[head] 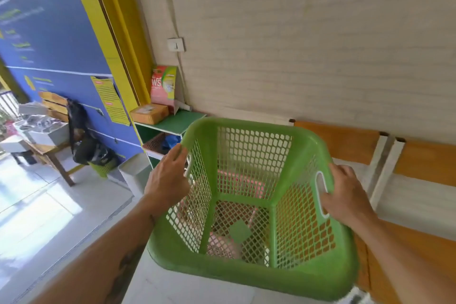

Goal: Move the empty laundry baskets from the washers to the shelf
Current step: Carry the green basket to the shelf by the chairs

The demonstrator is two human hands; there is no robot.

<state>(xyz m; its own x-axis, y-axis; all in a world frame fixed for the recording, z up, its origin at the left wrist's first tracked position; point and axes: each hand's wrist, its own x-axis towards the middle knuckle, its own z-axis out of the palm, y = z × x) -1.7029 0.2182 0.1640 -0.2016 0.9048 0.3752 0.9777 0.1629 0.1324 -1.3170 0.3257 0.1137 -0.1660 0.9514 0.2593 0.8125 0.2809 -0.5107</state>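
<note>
An empty green mesh laundry basket (251,274) fills the lower middle of the head view, held in the air and tilted. My left hand (167,180) grips its left handle and my right hand (345,195) grips its right handle. Through the mesh a pink basket (237,180) shows below it. A small white and green shelf (172,122) stands against the wall just beyond the basket's far left corner, with a brown basket (155,143) on its lower level.
An orange wooden bench (419,163) runs along the beige wall at right. On the shelf top sit a tan parcel (149,113) and a pink box (162,86). A white bin (135,173) stands on the floor by the shelf.
</note>
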